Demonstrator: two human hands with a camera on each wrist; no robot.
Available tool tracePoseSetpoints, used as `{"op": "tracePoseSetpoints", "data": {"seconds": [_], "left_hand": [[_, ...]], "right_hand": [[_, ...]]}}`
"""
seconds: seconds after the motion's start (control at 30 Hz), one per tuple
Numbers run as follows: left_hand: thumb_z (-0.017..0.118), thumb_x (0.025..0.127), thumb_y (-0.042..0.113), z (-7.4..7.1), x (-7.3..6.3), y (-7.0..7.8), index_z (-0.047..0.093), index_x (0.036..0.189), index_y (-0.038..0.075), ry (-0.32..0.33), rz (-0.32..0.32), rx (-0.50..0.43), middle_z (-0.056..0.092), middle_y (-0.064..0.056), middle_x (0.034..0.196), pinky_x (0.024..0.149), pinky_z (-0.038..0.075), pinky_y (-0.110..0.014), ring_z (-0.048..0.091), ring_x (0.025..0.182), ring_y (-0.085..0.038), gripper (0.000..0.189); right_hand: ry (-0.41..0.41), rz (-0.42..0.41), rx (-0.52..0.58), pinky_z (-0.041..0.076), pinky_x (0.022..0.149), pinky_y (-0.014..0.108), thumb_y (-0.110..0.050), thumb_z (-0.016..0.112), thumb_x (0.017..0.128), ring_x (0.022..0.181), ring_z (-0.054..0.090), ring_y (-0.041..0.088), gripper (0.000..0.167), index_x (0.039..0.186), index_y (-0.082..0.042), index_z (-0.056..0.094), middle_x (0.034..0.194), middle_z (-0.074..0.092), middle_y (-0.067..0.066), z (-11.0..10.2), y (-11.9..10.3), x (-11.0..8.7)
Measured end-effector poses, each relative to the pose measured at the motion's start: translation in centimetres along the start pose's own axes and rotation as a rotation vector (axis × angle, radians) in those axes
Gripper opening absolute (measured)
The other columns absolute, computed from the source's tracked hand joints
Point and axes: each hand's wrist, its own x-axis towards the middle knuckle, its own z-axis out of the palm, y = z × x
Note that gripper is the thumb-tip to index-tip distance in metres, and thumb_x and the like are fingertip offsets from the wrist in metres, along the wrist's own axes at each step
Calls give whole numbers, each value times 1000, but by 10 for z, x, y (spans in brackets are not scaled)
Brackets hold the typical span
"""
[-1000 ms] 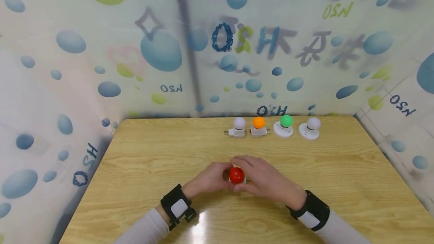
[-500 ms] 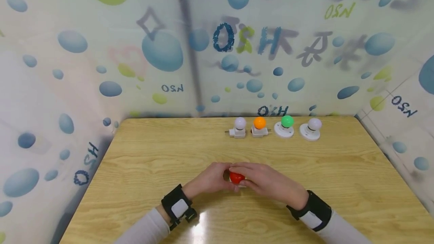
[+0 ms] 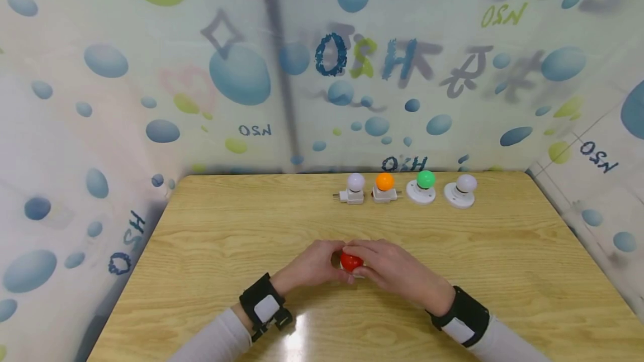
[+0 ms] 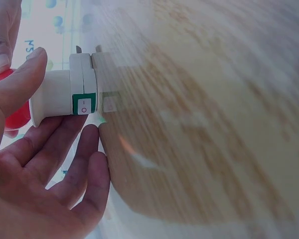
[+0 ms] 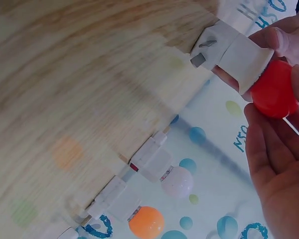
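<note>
Near the front middle of the table, a red bulb (image 3: 351,262) sits upright in a white plug-in lamp socket (image 4: 55,94). A green-framed rocker switch (image 4: 84,105) shows on the socket's side in the left wrist view, and metal prongs (image 5: 207,44) stick out of its base. My left hand (image 3: 319,265) holds the socket between thumb and fingers. From the other side, the fingers and thumb of my right hand (image 3: 394,268) grip the red bulb. The joint between bulb and socket is hidden by the socket's rim.
Along the table's back edge stand a white bulb in a plug-in socket (image 3: 355,189), an orange bulb in another (image 3: 384,187), a green bulb on a round base (image 3: 424,186) and a white bulb on a round base (image 3: 460,190). A patterned curtain (image 3: 241,144) hangs behind the table (image 3: 226,228).
My right hand's fingers have shifted over the red bulb and turned slightly about it, covering more of its right side. The left hand and the socket stay in place.
</note>
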Motion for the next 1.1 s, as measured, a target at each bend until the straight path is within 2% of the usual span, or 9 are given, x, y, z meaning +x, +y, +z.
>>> {"op": "tracePoseSetpoints", "data": {"seconds": [0.3, 0.43, 0.53, 0.7, 0.83, 0.97, 1.1], "left_hand": [[89, 84, 27, 1, 0, 0, 69, 124, 14, -1, 12, -15, 66, 12, 94, 68, 45, -22, 56, 81, -8, 47], [87, 86, 27, 0, 1, -1, 67, 128, 14, -12, 20, -18, 68, 11, 99, 73, 49, -23, 58, 83, -8, 49], [86, 86, 27, -2, 0, -1, 67, 125, 13, -6, 14, -27, 69, 11, 100, 75, 52, -24, 60, 83, -8, 46], [87, 85, 28, -7, -4, -1, 68, 121, 13, 47, 3, -40, 72, 9, 102, 78, 53, -25, 63, 87, -7, 43], [86, 85, 27, -16, -7, -3, 68, 123, 11, 91, -5, -41, 73, 4, 108, 83, 55, -29, 66, 95, -11, 45], [85, 86, 23, -24, -9, -8, 67, 124, 8, 139, -5, -35, 74, 0, 110, 85, 57, -33, 67, 98, -16, 44], [84, 86, 21, -32, -10, -12, 66, 126, 5, 189, -17, -27, 73, -4, 112, 84, 58, -36, 67, 100, -20, 47]], "right_hand": [[0, 38, 13, 54, 101, 42, -27, 75, 96, 121, 64, 19, 53, 144, -13, 59, 140, 64, 6, 1, 1, -2], [-9, 83, 74, 49, 107, 45, -37, 73, 97, 132, 57, 21, 62, 151, -15, 53, 151, 56, 2, -3, 2, -5], [19, 129, 105, 47, 109, 49, -43, 70, 98, 137, 53, 23, 65, 154, -17, 50, 156, 51, 0, -10, 3, -8], [120, 197, 90, 46, 108, 54, -44, 66, 101, 138, 52, 28, 58, 151, -17, 54, 155, 52, 2, -23, 8, -15], [174, 202, 75, 47, 107, 55, -37, 65, 103, 138, 52, 31, 52, 148, -14, 56, 155, 52, 5, -28, 13, -19], [202, 185, 61, 48, 106, 54, -32, 67, 103, 137, 54, 31, 48, 145, -10, 59, 153, 53, 6, -29, 16, -22], [191, 191, 53, 48, 106, 53, -33, 66, 103, 137, 54, 31, 46, 143, -10, 61, 153, 54, 6, -28, 17, -25]]}}
